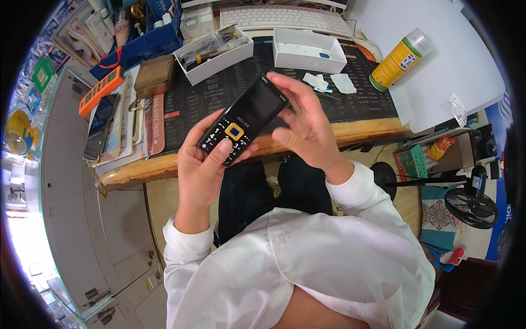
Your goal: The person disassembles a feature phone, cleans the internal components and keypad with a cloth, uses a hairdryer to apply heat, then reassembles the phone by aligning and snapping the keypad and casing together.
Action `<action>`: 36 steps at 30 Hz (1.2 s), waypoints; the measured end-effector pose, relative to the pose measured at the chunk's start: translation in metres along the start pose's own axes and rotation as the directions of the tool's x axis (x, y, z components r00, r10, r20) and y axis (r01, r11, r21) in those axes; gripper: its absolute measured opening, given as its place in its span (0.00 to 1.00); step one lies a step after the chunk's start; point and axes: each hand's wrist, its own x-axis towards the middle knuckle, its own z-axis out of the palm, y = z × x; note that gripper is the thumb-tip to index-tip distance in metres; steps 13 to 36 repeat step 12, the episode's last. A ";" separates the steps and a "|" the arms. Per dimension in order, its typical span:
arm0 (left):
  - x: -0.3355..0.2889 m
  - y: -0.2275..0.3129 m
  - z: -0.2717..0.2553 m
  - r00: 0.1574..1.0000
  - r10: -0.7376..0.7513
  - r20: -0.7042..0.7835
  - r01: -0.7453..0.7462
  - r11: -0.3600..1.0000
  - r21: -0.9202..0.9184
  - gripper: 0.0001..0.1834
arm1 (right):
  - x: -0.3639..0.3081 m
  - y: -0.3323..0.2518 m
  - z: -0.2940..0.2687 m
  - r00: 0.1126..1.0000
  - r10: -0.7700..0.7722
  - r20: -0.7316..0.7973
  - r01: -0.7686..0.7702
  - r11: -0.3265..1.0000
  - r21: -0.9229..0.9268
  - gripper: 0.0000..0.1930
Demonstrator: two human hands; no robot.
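A black keypad phone (256, 105) with large white digits and a gold-framed centre button is tilted over the desk's front edge, its screen dark. My left hand (198, 167) is closed round its lower end, the thumb lying on the keys. My right hand (313, 129) is beside the phone's upper end. Its fingers are stretched toward the top corner and right edge, partly behind the phone, and its thumb stands apart. I cannot tell how firmly those fingertips touch. Beyond the phone, an open white box (219, 55) holds tools and small bags.
Another white box (309, 52) stands near the keyboard (285, 17). Paper scraps (343, 83) and a yellow spray can (400, 59) are at right. To the left lie a smartphone (102, 126), an orange device (101, 90) and a brown case (154, 75). A black fan (470, 207) stands at far right.
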 end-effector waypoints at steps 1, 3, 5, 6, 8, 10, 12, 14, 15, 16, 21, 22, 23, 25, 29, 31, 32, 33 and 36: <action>-0.002 -0.001 0.003 1.000 0.024 0.016 -0.023 0.999 -0.023 0.28 | -0.005 -0.002 0.003 0.987 0.149 -0.061 -0.146 0.988 0.044 0.35; -0.002 -0.008 0.008 0.994 0.113 -0.007 -0.112 0.992 0.053 0.27 | -0.012 -0.005 0.010 0.946 0.306 -0.107 -0.293 0.949 0.118 0.32; -0.006 -0.015 0.014 0.982 0.182 -0.041 -0.177 0.979 0.100 0.25 | -0.016 -0.004 0.017 0.936 0.342 -0.078 -0.329 0.933 0.143 0.28; -0.007 -0.016 0.012 0.979 0.201 -0.043 -0.191 0.968 0.163 0.24 | -0.016 -0.004 0.017 0.935 0.342 -0.096 -0.331 0.937 0.113 0.27; -0.007 -0.015 0.008 0.969 0.246 -0.033 -0.227 0.931 0.287 0.23 | -0.015 -0.003 0.018 0.944 0.310 -0.112 -0.304 0.950 0.065 0.25; -0.011 -0.013 0.004 0.975 0.219 -0.030 -0.193 0.910 0.367 0.21 | -0.015 -0.003 0.017 0.949 0.300 -0.095 -0.296 0.954 0.048 0.25; -0.014 -0.012 0.000 0.970 0.243 -0.029 -0.191 0.824 0.533 0.21 | -0.015 -0.003 0.017 0.951 0.299 -0.080 -0.297 0.954 0.038 0.25; -0.014 -0.012 0.000 0.970 0.243 -0.029 -0.191 0.824 0.533 0.21 | -0.015 -0.003 0.017 0.951 0.299 -0.080 -0.297 0.954 0.038 0.25; -0.014 -0.012 0.000 0.970 0.243 -0.029 -0.191 0.824 0.533 0.21 | -0.015 -0.003 0.017 0.951 0.299 -0.080 -0.297 0.954 0.038 0.25; -0.014 -0.012 0.000 0.970 0.243 -0.029 -0.191 0.824 0.533 0.21 | -0.015 -0.003 0.017 0.951 0.299 -0.080 -0.297 0.954 0.038 0.25; -0.014 -0.012 0.000 0.970 0.243 -0.029 -0.191 0.824 0.533 0.21 | -0.015 -0.003 0.017 0.951 0.299 -0.080 -0.297 0.954 0.038 0.25; -0.014 -0.012 0.000 0.970 0.243 -0.029 -0.191 0.824 0.533 0.21 | -0.015 -0.003 0.017 0.951 0.299 -0.080 -0.297 0.954 0.038 0.25; -0.014 -0.012 0.000 0.970 0.243 -0.029 -0.191 0.824 0.533 0.21 | -0.015 -0.003 0.017 0.951 0.299 -0.080 -0.297 0.954 0.038 0.25; -0.014 -0.012 0.000 0.970 0.243 -0.029 -0.191 0.824 0.533 0.21 | -0.015 -0.003 0.017 0.951 0.299 -0.080 -0.297 0.954 0.038 0.25; -0.014 -0.012 0.000 0.970 0.243 -0.029 -0.191 0.824 0.533 0.21 | -0.015 -0.003 0.017 0.951 0.299 -0.080 -0.297 0.954 0.038 0.25; -0.014 -0.012 0.000 0.970 0.243 -0.029 -0.191 0.824 0.533 0.21 | -0.015 -0.003 0.017 0.951 0.299 -0.080 -0.297 0.954 0.038 0.25; -0.014 -0.012 0.000 0.970 0.243 -0.029 -0.191 0.824 0.533 0.21 | -0.015 -0.003 0.017 0.951 0.299 -0.080 -0.297 0.954 0.038 0.25; -0.014 -0.012 0.000 0.970 0.243 -0.029 -0.191 0.824 0.533 0.21 | -0.015 -0.003 0.017 0.951 0.299 -0.080 -0.297 0.954 0.038 0.25; -0.014 -0.012 0.000 0.970 0.243 -0.029 -0.191 0.824 0.533 0.21 | -0.015 -0.003 0.017 0.951 0.299 -0.080 -0.297 0.954 0.038 0.25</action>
